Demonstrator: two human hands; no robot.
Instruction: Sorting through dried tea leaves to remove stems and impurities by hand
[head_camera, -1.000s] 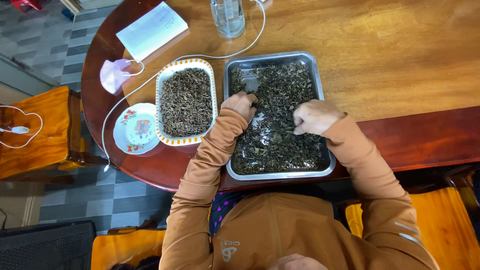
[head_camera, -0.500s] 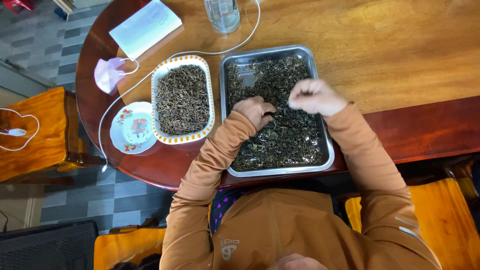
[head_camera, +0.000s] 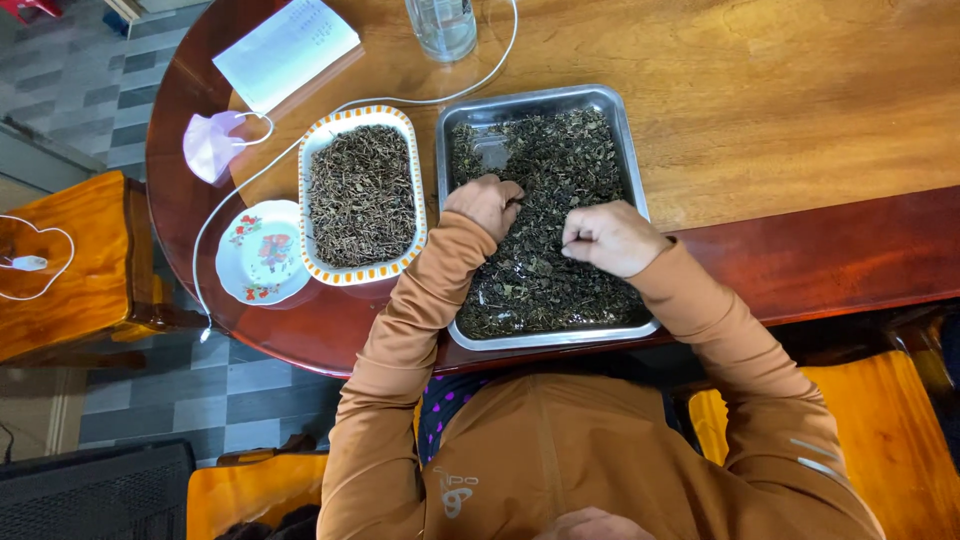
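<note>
Over the metal tray (head_camera: 627, 130) of dried leaves (head_camera: 545, 270), the left hand (head_camera: 485, 205) and right hand (head_camera: 610, 237) were curled nearly closed, apparently pinching bits; small, careful pinches were best taken.

A single head-worn camera looks almost straight down from above the seated person, fairly near, taking in the glossy brown wooden tabletop (head_camera: 800, 120), orange sleeves and grey tiled floor at left.

One metal tray (head_camera: 625, 150), one orange-rimmed dish (head_camera: 313, 150), one floral saucer (head_camera: 262, 252) at nine o'clock, one glass (head_camera: 442, 25), one face mask (head_camera: 212, 144), two hands.
</note>
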